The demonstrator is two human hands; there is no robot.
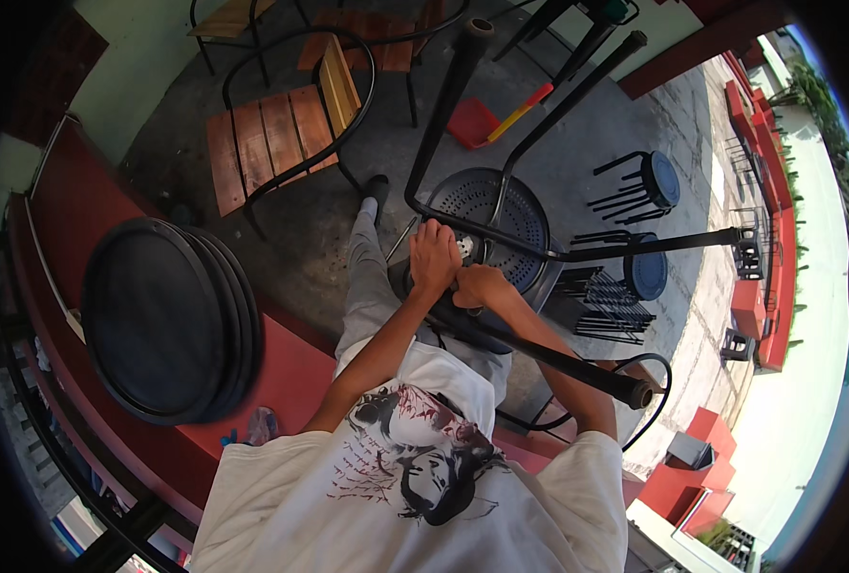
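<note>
Before me, a black tubular metal leg frame lies with its legs pointing outward in several directions, one of them toward my right arm. My left hand is closed over a bar near the frame's middle. Just beside it, my right hand is curled into a fist at the centre; what its fingers hold, if anything, is hidden. A small bit of metal shows under that fist. Beneath the frame sits a round black perforated seat or top, partly covered by the bars and my hands.
Round black tabletops lean stacked on a red ledge at left. A wooden-slat chair stands ahead on the grey floor. A red dustpan with a yellow handle lies beyond the frame. Black stools with blue seats lie at right.
</note>
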